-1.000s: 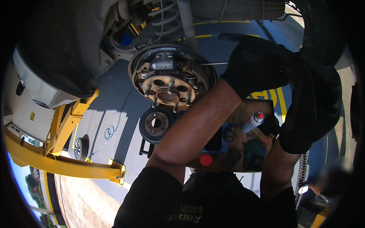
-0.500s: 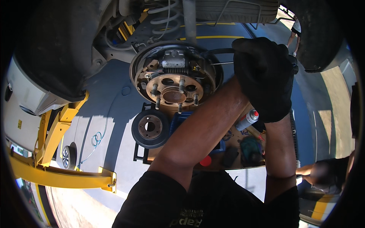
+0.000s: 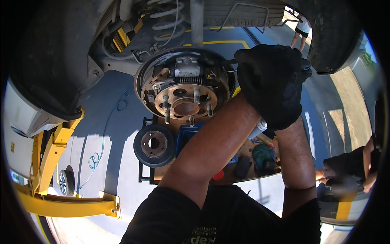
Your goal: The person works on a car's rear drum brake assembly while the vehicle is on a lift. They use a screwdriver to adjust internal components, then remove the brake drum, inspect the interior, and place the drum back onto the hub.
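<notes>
My left hand [image 3: 256, 73], black-gloved, is closed round a dark hand tool, with a thin metal rod [image 3: 230, 70] reaching leftward to the right side of the exposed drum brake assembly [image 3: 187, 70]. My right hand [image 3: 290, 101], also gloved, is closed and overlapped with my left; its grip appears to be on the same tool, though fingers are partly hidden. The rusty hub with studs [image 3: 187, 107] faces me below the brake cylinder. Beneath, a removed brake drum [image 3: 142, 144], a blue tray [image 3: 185, 132] and a spray can [image 3: 256, 132] sit on a cardboard-topped cart [image 3: 245, 151], partly behind my forearms.
A coil spring [image 3: 164, 18] and tyre [image 3: 243, 12] hang above. A yellow lift arm [image 3: 69, 205], wheel [image 3: 65, 181] and blue hose [image 3: 95, 158] are at left. One person [image 3: 301, 26] stands upper right; another [image 3: 345, 162] is low at right.
My right hand has moved up and left from the outer right to overlap my left hand. Both hands shifted slightly left since half a second ago, and the view has shifted.
</notes>
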A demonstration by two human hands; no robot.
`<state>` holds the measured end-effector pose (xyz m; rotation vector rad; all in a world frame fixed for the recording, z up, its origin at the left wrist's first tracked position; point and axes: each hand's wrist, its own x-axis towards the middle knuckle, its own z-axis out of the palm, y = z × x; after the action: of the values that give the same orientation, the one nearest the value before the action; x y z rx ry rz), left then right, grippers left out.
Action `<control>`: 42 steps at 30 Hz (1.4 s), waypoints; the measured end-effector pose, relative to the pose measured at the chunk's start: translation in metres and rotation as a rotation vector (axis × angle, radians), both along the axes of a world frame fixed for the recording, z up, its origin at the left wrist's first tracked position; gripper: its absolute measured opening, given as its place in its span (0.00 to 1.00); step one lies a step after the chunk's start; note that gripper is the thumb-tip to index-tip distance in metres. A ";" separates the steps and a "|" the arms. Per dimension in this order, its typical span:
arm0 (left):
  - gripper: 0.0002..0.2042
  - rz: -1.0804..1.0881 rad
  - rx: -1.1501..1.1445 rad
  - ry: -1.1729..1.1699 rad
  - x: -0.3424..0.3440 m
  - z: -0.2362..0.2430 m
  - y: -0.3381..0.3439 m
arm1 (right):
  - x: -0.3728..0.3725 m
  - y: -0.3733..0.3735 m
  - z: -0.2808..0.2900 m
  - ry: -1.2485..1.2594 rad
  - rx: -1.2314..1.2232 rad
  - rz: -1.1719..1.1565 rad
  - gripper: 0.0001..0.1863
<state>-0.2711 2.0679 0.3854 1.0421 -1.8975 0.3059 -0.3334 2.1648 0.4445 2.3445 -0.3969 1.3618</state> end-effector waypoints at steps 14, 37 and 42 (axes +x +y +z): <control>0.14 -0.071 0.012 0.011 -0.011 0.006 0.000 | 0.012 0.000 0.020 0.309 -0.174 -0.200 0.17; 0.25 -0.010 0.205 -0.089 -0.039 0.030 0.010 | 0.030 -0.004 0.026 0.489 0.010 -0.343 0.09; 0.24 0.030 0.241 -0.061 -0.017 0.033 0.007 | 0.036 0.007 0.032 0.376 -0.132 -0.154 0.10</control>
<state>-0.2884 2.0752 0.4182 1.2337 -2.0103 0.1291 -0.2979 2.1715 0.4766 2.3370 -0.3521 0.8270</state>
